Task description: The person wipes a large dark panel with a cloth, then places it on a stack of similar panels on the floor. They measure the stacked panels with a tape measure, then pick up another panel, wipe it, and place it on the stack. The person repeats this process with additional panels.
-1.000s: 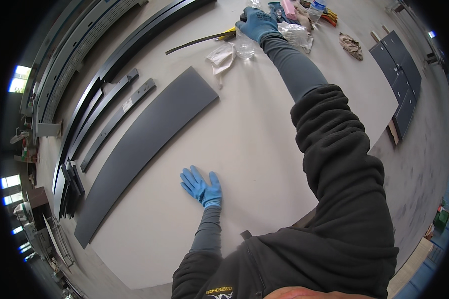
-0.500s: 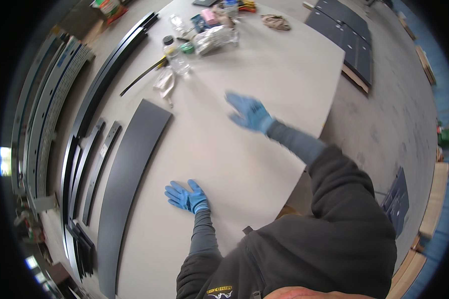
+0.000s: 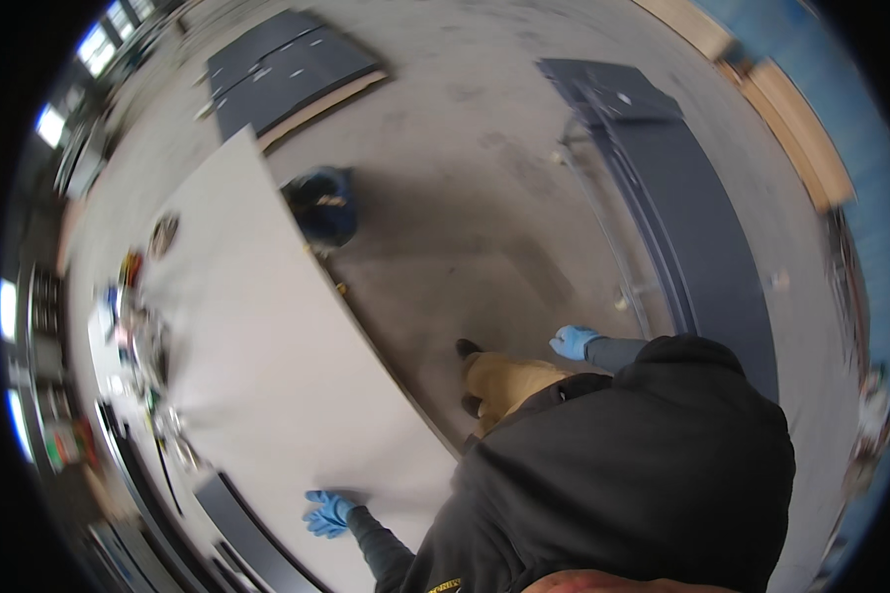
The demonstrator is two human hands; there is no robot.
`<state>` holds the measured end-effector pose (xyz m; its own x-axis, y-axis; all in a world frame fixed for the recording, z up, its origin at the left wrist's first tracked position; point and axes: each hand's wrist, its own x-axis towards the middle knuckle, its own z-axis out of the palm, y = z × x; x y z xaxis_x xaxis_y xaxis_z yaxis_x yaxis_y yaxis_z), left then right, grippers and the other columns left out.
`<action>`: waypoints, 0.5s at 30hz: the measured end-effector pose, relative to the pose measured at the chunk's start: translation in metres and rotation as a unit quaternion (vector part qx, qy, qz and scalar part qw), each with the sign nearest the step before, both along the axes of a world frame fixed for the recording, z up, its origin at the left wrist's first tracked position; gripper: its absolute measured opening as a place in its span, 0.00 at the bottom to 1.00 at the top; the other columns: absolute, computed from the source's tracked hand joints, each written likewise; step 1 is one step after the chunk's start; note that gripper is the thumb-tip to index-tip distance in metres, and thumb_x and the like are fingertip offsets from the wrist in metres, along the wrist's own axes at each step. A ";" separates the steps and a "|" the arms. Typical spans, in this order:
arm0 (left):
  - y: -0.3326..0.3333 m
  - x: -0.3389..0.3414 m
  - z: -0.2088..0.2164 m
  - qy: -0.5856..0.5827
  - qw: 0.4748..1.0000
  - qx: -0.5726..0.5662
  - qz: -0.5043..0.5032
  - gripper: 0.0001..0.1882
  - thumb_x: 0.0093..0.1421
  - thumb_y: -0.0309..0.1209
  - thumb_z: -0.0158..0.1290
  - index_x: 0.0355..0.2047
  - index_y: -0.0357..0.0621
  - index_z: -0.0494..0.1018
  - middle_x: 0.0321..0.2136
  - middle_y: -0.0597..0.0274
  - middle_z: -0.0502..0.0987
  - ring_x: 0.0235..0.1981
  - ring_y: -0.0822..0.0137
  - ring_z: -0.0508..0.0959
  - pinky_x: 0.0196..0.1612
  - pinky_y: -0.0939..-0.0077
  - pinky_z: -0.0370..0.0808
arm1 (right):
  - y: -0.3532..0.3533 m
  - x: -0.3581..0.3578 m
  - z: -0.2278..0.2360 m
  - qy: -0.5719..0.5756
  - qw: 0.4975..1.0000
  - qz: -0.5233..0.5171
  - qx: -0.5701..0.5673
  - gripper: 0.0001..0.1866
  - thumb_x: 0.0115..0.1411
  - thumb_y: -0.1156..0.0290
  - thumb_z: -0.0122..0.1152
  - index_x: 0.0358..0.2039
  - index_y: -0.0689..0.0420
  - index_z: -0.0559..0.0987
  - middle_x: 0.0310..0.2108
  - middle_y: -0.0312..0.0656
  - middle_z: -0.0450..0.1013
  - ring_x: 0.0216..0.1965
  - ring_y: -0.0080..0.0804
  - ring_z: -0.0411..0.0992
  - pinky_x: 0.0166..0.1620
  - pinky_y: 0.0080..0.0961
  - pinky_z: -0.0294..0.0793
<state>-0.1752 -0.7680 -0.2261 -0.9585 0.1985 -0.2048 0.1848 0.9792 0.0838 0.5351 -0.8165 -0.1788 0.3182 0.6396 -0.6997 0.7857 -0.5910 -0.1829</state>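
Note:
My left hand [image 3: 328, 514], in a blue glove, is at the pale tabletop [image 3: 277, 336] with its fingers spread and nothing in them. Whether it touches the surface I cannot tell. A long dark grey panel [image 3: 252, 539] lies on the table to the left of it. Out to the right, past the table's edge, my blue-gloved right hand [image 3: 572, 342] hangs over the floor. It looks empty, with fingers loosely extended and somewhat blurred. The nearest thing to it is a rack with a pale metal tube [image 3: 603, 232], bearing long dark panels [image 3: 692, 208].
Beside the table's far right edge stands a dark blue bin [image 3: 324, 206]. Farther back is a stack of dark panels [image 3: 292, 69] on the floor. A crumpled cloth [image 3: 164, 234] and blurred clutter lie along the table's left side. Wooden beams [image 3: 796, 128] line the right wall.
My view has swung to the right, bringing the bin and panel rack into sight. My right hand has moved from above the table to beyond its edge. My left hand stays at the table.

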 end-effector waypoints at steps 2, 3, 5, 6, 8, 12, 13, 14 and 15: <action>0.021 0.043 0.000 0.023 0.994 0.039 -0.098 0.53 0.66 0.77 0.33 0.80 0.56 0.49 0.80 0.51 0.47 0.80 0.45 0.46 0.76 0.35 0.39 | -0.049 0.023 -0.014 -0.006 0.997 -0.068 0.018 0.24 0.67 0.46 0.55 0.43 0.53 0.86 0.44 0.51 0.83 0.49 0.56 0.81 0.55 0.46 0.76; 0.033 0.077 -0.002 0.046 0.982 0.045 -0.175 0.51 0.67 0.74 0.33 0.79 0.53 0.51 0.80 0.50 0.48 0.80 0.45 0.47 0.75 0.33 0.40 | -0.067 0.035 -0.020 -0.020 0.995 -0.099 0.013 0.24 0.67 0.45 0.55 0.42 0.53 0.87 0.42 0.51 0.84 0.47 0.56 0.81 0.55 0.46 0.76; 0.063 0.171 -0.004 0.091 0.941 0.059 -0.322 0.47 0.71 0.69 0.35 0.78 0.49 0.55 0.79 0.49 0.52 0.80 0.45 0.48 0.74 0.30 0.42 | -0.099 0.053 -0.033 0.024 0.992 -0.122 0.004 0.24 0.67 0.46 0.55 0.43 0.53 0.86 0.43 0.51 0.84 0.48 0.54 0.81 0.54 0.45 0.76; 0.073 0.223 0.001 0.100 0.918 0.037 -0.382 0.45 0.72 0.66 0.36 0.77 0.47 0.57 0.78 0.48 0.53 0.80 0.45 0.49 0.74 0.29 0.43 | -0.113 0.060 -0.036 0.037 0.990 -0.137 -0.021 0.23 0.67 0.47 0.55 0.44 0.53 0.86 0.43 0.51 0.84 0.48 0.52 0.81 0.54 0.45 0.76; 0.079 0.315 0.023 0.030 0.797 0.157 -0.583 0.40 0.73 0.59 0.44 0.72 0.41 0.63 0.73 0.41 0.62 0.76 0.42 0.56 0.73 0.33 0.52 | -0.135 0.067 -0.040 0.077 0.988 -0.135 -0.009 0.23 0.68 0.48 0.55 0.46 0.52 0.86 0.45 0.50 0.84 0.49 0.49 0.81 0.54 0.43 0.76; 0.064 0.491 0.048 -0.154 0.578 0.258 -0.758 0.34 0.72 0.48 0.51 0.67 0.32 0.67 0.67 0.33 0.68 0.69 0.34 0.66 0.72 0.49 0.62 | -0.166 0.096 -0.033 0.195 0.969 -0.149 0.026 0.24 0.68 0.48 0.54 0.52 0.51 0.86 0.49 0.49 0.83 0.52 0.46 0.81 0.57 0.41 0.75; 0.055 0.524 0.048 -0.178 0.557 0.247 -0.773 0.34 0.72 0.48 0.50 0.67 0.32 0.67 0.67 0.33 0.68 0.69 0.35 0.66 0.72 0.48 0.62 | -0.176 0.108 -0.031 0.204 0.968 -0.146 0.027 0.24 0.69 0.48 0.54 0.53 0.51 0.85 0.50 0.49 0.83 0.53 0.46 0.80 0.58 0.41 0.75; 0.047 0.554 0.046 -0.206 0.546 0.219 -0.782 0.34 0.73 0.49 0.50 0.67 0.32 0.67 0.67 0.33 0.68 0.70 0.36 0.66 0.72 0.47 0.62 | -0.185 0.124 -0.028 0.212 0.967 -0.141 0.024 0.25 0.69 0.48 0.54 0.54 0.51 0.85 0.52 0.49 0.82 0.53 0.46 0.80 0.58 0.41 0.74; 0.042 0.579 0.042 -0.230 0.547 0.183 -0.784 0.36 0.72 0.51 0.50 0.67 0.32 0.67 0.68 0.34 0.68 0.70 0.39 0.66 0.72 0.50 0.62 | -0.195 0.143 -0.026 0.218 0.966 -0.137 0.023 0.25 0.69 0.48 0.53 0.55 0.50 0.84 0.53 0.49 0.82 0.54 0.47 0.80 0.59 0.41 0.74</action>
